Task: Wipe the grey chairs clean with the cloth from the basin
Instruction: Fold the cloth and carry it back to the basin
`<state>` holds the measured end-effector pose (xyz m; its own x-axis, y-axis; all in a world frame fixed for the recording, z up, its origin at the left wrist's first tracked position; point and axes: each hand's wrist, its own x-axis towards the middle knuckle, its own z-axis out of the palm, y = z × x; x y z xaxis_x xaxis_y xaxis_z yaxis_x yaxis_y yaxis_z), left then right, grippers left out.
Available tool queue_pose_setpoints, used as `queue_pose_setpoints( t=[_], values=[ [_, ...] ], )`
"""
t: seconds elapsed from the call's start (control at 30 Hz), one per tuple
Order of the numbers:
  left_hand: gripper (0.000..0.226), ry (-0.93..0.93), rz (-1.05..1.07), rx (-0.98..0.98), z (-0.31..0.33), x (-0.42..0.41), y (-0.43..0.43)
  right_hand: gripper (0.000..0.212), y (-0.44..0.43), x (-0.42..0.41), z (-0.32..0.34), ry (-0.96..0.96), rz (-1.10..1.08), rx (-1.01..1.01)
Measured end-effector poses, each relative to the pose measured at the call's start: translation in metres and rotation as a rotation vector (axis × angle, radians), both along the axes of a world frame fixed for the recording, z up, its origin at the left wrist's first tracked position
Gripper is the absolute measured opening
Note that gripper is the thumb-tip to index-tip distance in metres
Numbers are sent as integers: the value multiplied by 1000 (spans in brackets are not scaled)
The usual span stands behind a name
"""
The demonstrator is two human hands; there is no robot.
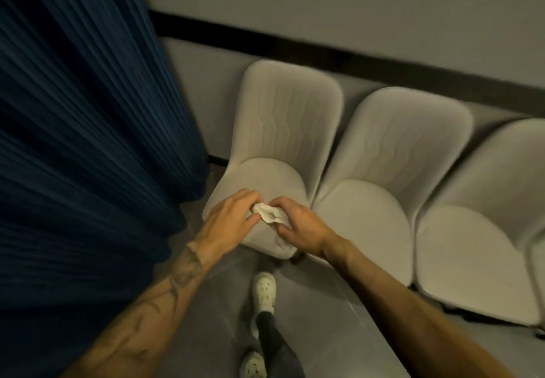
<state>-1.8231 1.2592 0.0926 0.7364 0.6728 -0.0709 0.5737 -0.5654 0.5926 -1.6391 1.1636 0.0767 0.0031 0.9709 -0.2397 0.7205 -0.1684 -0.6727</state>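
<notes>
A dark blue curtain (88,141) fills the left of the frame. At centre, your left hand (228,218) and right hand (298,227) both pinch the bunched white cloth (269,214) above the leftmost grey chair (283,130). Two more chairs (392,153) extend right.

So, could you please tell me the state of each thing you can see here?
Cloth: bunched up, held between both hands above the first seat.
Left hand: grip shut on the cloth.
Right hand: grip shut on the cloth.
Chairs: upright, side by side along the wall.
Curtain: hanging, pleated.
</notes>
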Motion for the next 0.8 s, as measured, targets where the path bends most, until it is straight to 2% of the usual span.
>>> queue_pose_setpoints(
  t=[0.13,0.27,0.4,0.5,0.6,0.8],
  values=[
    [5,-8,-66,67,72,50,-53,43,-71,47,63,-61,-148,0],
    [8,-23,-117,108,115,107,-107,47,-145,107,97,-64,-299,24],
    [11,-53,-126,100,131,174,-171,47,-231,182,113,-58,-468,105],
    [15,-80,-153,83,137,233,-227,48,-302,246,121,-28,-556,95],
    [17,-105,-196,82,145,295,-286,48,-368,304,126,26,-599,100],
    [16,-171,-309,49,168,426,-384,62,-464,379,132,147,-630,124]
  ],
)
